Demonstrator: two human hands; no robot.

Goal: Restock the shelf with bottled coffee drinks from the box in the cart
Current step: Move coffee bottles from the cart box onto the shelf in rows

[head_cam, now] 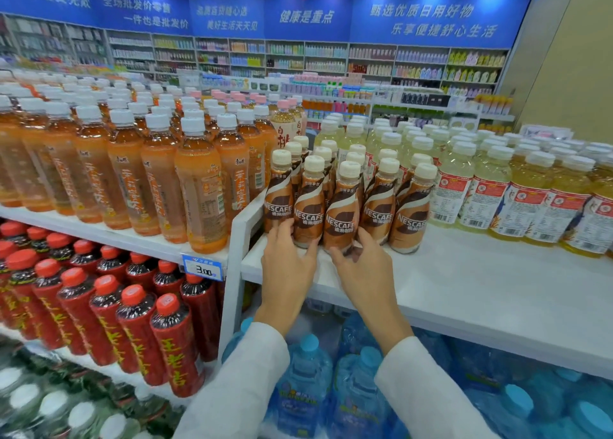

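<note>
Two hands are at the foot of the front row of coffee bottles (345,203) on the white shelf (464,272), and this looks to me like the setting-down and squaring-up part of the restock. The left hand (288,262) has its fingers spread loosely against the bases of the two leftmost bottles, touching rather than clamping. The right hand (361,266) curls around the base of the middle bottle (341,219), which leans a little toward the person, so it seems gripped low and not quite seated. The box and cart are out of sight from here. To do this well, I'd say stand that leaning bottle fully upright before letting go, then nudge the row back evenly, keeping the labels facing out. The orange tea bottles (199,186) sit just beyond the white divider (242,226) on the left and the pale drink bottles (464,189) crowd close on the right, so pushes should be gentle and low; a shove higher up could topple the packed rows behind.
</note>
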